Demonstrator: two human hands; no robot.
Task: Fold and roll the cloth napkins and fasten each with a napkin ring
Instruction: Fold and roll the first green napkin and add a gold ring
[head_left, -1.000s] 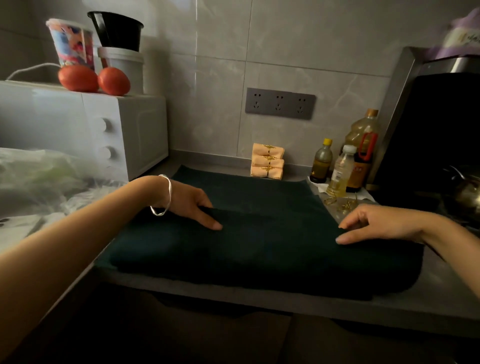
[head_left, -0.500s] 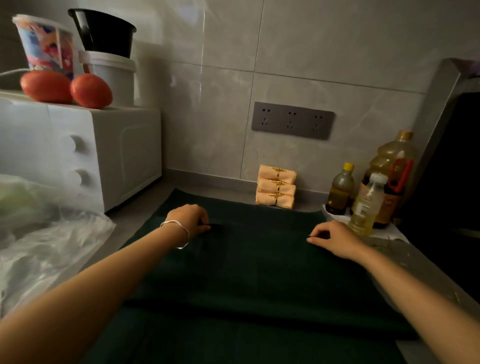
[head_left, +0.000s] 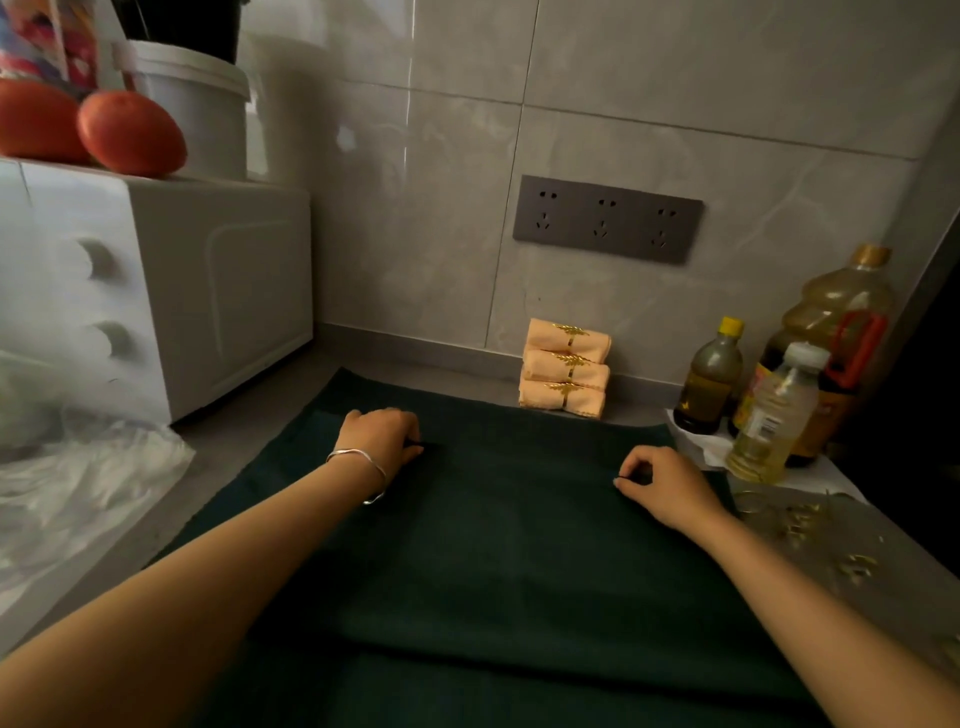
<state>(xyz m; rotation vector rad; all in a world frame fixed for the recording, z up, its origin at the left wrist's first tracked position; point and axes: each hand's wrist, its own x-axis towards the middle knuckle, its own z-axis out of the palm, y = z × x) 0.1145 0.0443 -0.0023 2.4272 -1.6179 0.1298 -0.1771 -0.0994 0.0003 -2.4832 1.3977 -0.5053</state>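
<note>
A dark green cloth napkin (head_left: 509, 545) lies spread over the counter, with a fold line across it near me. My left hand (head_left: 382, 436), a silver bangle on its wrist, pinches the cloth's far fold edge on the left. My right hand (head_left: 657, 483) pinches the same edge on the right. Three peach napkins (head_left: 563, 369), rolled and each fastened with a gold ring, are stacked against the wall behind the cloth. Several loose gold napkin rings (head_left: 795, 525) lie on the counter to the right.
A white oven (head_left: 156, 291) stands at the left with two tomatoes (head_left: 130, 132) and a white tub (head_left: 192, 104) on top. A plastic bag (head_left: 78, 483) lies in front of it. Oil bottles (head_left: 774, 410) stand at the back right. A socket strip (head_left: 605, 218) is on the tiled wall.
Both hands have moved from the near part of the cloth to its far fold edge, and went from lying flat to pinching it. The view has moved closer to the wall.
</note>
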